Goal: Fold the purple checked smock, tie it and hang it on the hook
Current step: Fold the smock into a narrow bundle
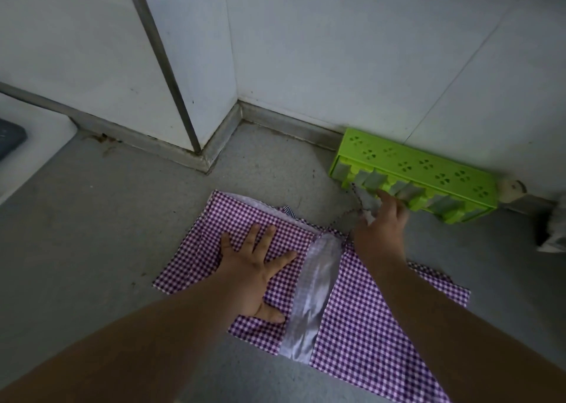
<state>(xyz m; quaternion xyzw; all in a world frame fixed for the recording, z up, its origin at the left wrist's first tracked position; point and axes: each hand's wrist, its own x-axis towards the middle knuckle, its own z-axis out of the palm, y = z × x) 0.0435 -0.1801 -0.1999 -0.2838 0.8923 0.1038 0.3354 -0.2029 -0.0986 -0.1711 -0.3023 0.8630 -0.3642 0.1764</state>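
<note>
The purple checked smock lies spread on the grey floor, partly folded, with a pale shiny band running down its middle. My left hand presses flat on the left half, fingers spread. My right hand is stretched out beyond the smock's far edge and pinches a thin checked tie strap that is pulled taut towards the green rack. No hook is clearly in view.
A green plastic rack with clover cut-outs lies on the floor against the white wall. A white wall corner with a metal strip juts out at the back. A white object with a dark pad sits at far left.
</note>
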